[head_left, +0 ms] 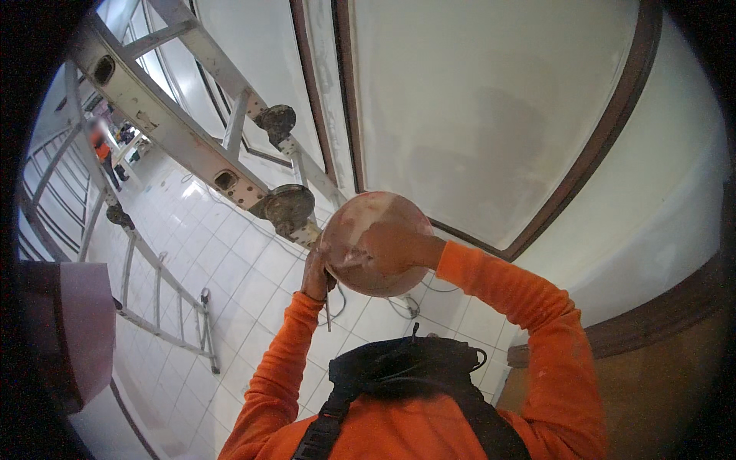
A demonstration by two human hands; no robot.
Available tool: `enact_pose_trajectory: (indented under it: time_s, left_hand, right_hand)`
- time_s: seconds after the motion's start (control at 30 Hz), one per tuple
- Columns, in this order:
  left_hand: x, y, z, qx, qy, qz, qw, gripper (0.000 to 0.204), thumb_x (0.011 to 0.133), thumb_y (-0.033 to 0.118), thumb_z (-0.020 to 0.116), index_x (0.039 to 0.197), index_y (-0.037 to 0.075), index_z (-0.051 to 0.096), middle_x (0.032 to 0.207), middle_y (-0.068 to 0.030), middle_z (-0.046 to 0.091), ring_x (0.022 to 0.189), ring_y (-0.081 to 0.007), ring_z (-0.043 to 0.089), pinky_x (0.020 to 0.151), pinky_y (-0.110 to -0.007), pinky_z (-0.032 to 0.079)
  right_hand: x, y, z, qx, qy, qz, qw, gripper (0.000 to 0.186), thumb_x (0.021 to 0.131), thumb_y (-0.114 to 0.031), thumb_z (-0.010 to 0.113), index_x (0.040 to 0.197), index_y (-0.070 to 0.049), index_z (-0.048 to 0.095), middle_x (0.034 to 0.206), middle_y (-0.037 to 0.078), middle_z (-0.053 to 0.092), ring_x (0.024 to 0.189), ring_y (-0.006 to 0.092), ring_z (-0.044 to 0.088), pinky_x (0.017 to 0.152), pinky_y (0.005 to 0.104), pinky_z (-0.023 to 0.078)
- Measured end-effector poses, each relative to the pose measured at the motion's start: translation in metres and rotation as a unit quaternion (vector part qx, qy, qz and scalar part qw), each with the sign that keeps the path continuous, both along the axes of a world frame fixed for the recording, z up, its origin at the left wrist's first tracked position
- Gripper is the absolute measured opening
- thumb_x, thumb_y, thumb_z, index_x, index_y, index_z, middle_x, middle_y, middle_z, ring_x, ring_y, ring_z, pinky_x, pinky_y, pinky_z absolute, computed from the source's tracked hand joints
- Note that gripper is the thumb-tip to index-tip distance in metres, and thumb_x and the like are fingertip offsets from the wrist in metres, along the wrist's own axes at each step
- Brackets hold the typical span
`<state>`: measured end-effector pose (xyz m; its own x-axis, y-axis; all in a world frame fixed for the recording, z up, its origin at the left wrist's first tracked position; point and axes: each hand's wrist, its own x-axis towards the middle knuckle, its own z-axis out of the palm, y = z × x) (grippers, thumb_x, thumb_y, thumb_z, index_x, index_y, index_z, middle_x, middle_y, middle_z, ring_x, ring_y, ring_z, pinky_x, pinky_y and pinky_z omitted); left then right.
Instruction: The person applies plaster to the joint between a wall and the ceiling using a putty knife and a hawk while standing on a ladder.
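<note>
We are indoors, in what looks like a large room or hall under finishing or repair work. We see a scuffed, stained metal ladder [165, 130] close by the wall, and slimmer metal framework [126, 272] farther left. Loose cable [414, 311] trails over the pale tiled floor [238, 330]. Around us, white wall panels [537, 84] sit in brown trim [609, 130], and a narrow strip [326, 69] between trims shows grey smears. Far off, we notice a person in orange [100, 147].

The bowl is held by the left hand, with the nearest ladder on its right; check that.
The side is wrong: the head view shows the nearest ladder to the left of the bowl. The left hand does hold it.
</note>
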<state>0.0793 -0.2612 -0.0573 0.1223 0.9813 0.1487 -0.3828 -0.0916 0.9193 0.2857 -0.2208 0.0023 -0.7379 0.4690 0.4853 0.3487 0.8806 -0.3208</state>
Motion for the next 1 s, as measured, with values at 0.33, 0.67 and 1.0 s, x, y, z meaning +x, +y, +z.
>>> enact_pose_trajectory:
  time_s: [0.33, 0.67, 1.0]
  left_hand:
    - [-0.021, -0.004, 0.008, 0.022, 0.23, 0.081, 0.97, 0.058, 0.094, 0.042, 0.042, 0.136, 0.002, 0.038, 0.116, -0.0155, 0.06, 0.099, -0.0247, 0.06, 0.084, -0.034, 0.047]
    - [-0.008, 0.008, 0.054, 0.141, 0.405, 0.149, 0.891, 0.056, 0.092, 0.037, 0.045, 0.138, 0.006, 0.037, 0.117, -0.0283, 0.056, 0.111, -0.0418, 0.054, 0.093, -0.042, 0.042]
    - [0.03, 0.026, 0.094, 0.167, 0.528, 0.102, 0.827, 0.05, 0.086, 0.038, 0.052, 0.13, 0.014, 0.05, 0.092, -0.0248, 0.063, 0.083, -0.0428, 0.061, 0.075, -0.047, 0.049]
  right_hand:
    - [0.072, -0.015, 0.065, -0.321, 0.246, -0.099, 0.909, 0.022, 0.081, -0.022, 0.058, 0.088, -0.002, 0.064, 0.086, 0.008, 0.064, 0.073, 0.0189, 0.06, 0.07, 0.032, 0.049]
    - [0.084, -0.028, 0.066, -0.069, -0.01, -0.177, 0.982, 0.026, 0.082, -0.017, 0.055, 0.103, -0.003, 0.062, 0.094, 0.011, 0.067, 0.079, 0.0278, 0.063, 0.072, 0.0383, 0.05]
    - [0.032, 0.024, 0.016, 0.263, -0.219, -0.147, 0.928, 0.028, 0.083, -0.015, 0.055, 0.107, -0.003, 0.058, 0.097, 0.011, 0.064, 0.085, 0.0274, 0.061, 0.076, 0.0354, 0.049]
